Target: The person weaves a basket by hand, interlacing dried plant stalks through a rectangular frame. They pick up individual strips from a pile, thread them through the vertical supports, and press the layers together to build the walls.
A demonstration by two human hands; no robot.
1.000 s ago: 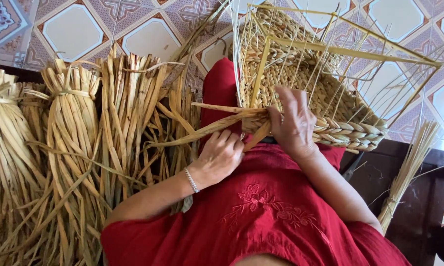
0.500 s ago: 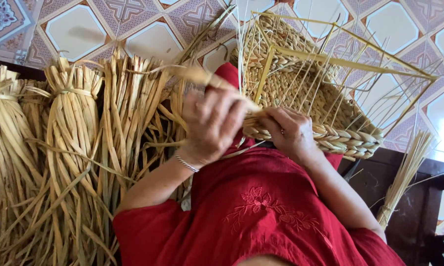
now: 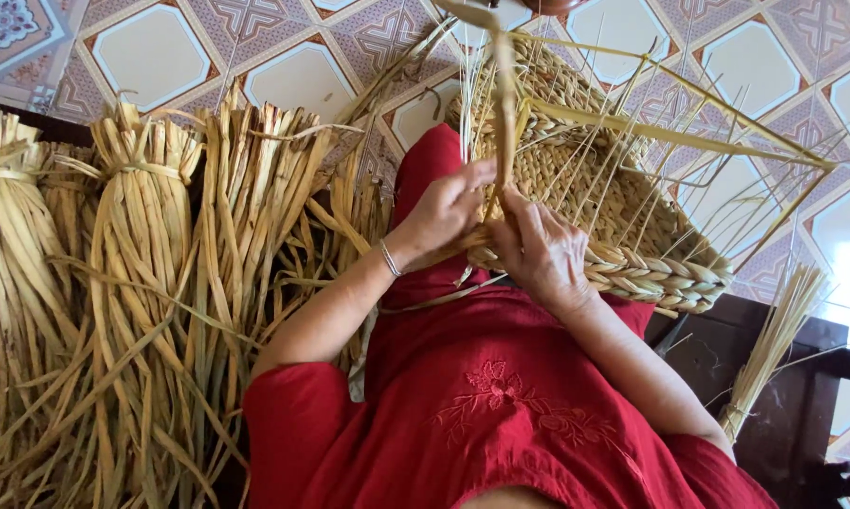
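Note:
A half-woven straw basket (image 3: pixel 632 203) rests on my lap, its thick braided rim (image 3: pixel 661 278) toward me and thin upright stakes fanning out above it. My left hand (image 3: pixel 444 209) pinches a long flat dried leaf strand (image 3: pixel 503 104) that rises straight up past the basket. My right hand (image 3: pixel 538 250) presses on the rim at the near left corner, fingers closed on the strand's base and the braid. Both hands touch each other there. A thin bracelet circles my left wrist.
Tied bundles of dried leaves (image 3: pixel 142 283) stand in a row on my left over a dark surface. A small sheaf of thin straws (image 3: pixel 774 344) leans at the right by a dark wooden seat (image 3: pixel 792 405). Patterned floor tiles (image 3: pixel 161 47) lie beyond.
My left hand swung the strand from lying sideways across my lap up and over, then came in against the rim; the strand now stands upright. My right hand stayed on the braid.

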